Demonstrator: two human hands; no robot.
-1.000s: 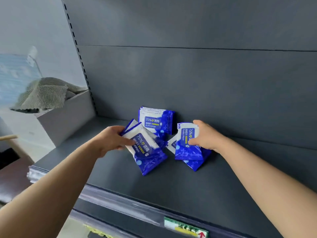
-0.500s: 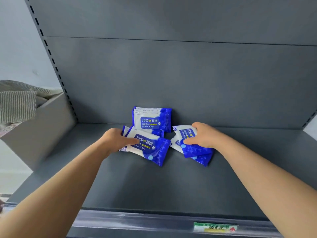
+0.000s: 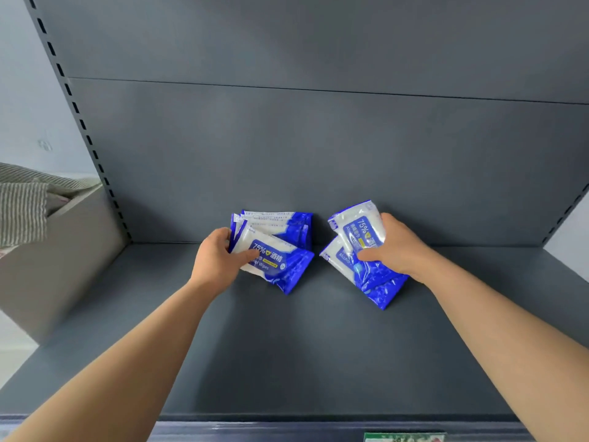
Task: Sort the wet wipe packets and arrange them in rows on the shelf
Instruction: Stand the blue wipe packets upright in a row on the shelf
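Wipe packets sit at the back of the shelf [image 3: 287, 346] in two clusters with a gap between: the left hand [image 3: 216, 263] grips the left pile [image 3: 280, 250], the right hand [image 3: 398, 247] clasps the right pair [image 3: 360, 237]; a cloth-filled box [image 3: 63, 250] stands off left

left packets [image 3: 287, 223]: blue-and-white, stacked against the back of the grey shelf [image 3: 287, 346]; front packet [image 3: 277, 263] label up, tilted, gripped by left hand [image 3: 216, 266] | right packets [image 3: 376, 282]: two, overlapping, askew, held by right hand [image 3: 398, 247]; apart from left group
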